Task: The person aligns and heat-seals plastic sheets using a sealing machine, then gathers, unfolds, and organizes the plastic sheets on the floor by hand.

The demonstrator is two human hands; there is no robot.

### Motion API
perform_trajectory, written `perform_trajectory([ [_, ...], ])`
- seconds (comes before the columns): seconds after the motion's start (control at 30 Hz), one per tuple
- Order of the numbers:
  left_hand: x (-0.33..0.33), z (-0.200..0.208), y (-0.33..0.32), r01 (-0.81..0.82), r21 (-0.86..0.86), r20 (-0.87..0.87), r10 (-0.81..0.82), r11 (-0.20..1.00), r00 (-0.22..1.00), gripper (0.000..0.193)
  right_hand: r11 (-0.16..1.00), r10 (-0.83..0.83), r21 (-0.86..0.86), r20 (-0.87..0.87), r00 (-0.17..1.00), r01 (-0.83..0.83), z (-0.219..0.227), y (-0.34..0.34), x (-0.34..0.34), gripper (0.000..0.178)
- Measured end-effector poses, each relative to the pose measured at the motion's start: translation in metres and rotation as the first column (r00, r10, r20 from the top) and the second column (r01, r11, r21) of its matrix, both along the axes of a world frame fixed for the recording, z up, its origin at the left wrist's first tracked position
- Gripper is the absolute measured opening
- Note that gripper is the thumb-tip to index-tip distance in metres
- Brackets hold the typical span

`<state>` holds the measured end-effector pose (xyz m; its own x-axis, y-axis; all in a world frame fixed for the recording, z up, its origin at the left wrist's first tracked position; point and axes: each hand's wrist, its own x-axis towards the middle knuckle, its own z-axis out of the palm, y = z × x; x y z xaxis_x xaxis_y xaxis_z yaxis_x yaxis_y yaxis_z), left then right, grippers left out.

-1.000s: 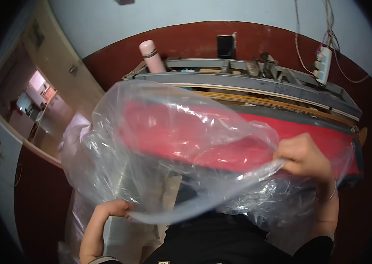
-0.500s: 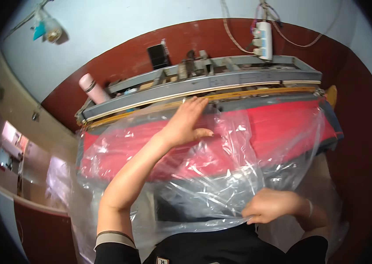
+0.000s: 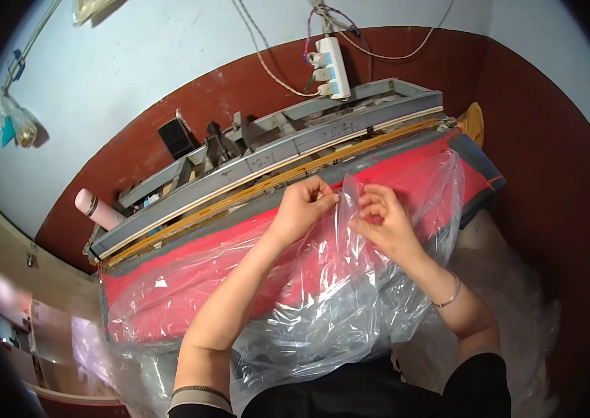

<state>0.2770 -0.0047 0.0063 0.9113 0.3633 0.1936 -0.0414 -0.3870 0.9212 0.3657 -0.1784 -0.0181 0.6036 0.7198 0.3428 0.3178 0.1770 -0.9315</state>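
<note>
A clear plastic sheet [image 3: 309, 331], crumpled and shiny, drapes over a red padded surface [image 3: 253, 226] with grey edges and hangs down toward my body. My left hand [image 3: 302, 212] is closed, thumb and forefinger pinching the sheet near the far side of the red surface. From there a fold of film stands up between my two hands. Close on its right, my right hand [image 3: 391, 226] has its fingers loosely curled and apart. Its fingertips are at the fold, but no firm grip shows. A bracelet circles my right wrist.
Behind the red surface runs a long grey metal frame [image 3: 274, 155] with tools inside and yellow strips [image 3: 267, 184] along it. A pink bottle [image 3: 98, 209] and a dark phone-like slab [image 3: 176, 138] rest there. A white power strip [image 3: 333, 68] with plugs hangs on the wall.
My right hand has let go of the sheet's near edge and moved up beside my left. My left hand has gone from spread to pinching film. The view has turned.
</note>
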Motion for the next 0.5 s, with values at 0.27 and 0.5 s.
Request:
perform_trajectory([
  [0.27,-0.025,0.022,-0.007,-0.086,0.11,0.129,0.071,0.99,0.989,0.009,0.961,0.276,0.195,-0.659,0.7,-0.196,0.006,0.036,0.03,0.04],
  [0.5,-0.058,0.009,0.03,-0.227,0.045,0.151,0.218,0.973,0.964,0.008,0.996,0.083,0.045,-0.381,0.921,-0.071,0.017,0.023,0.066,0.014],
])
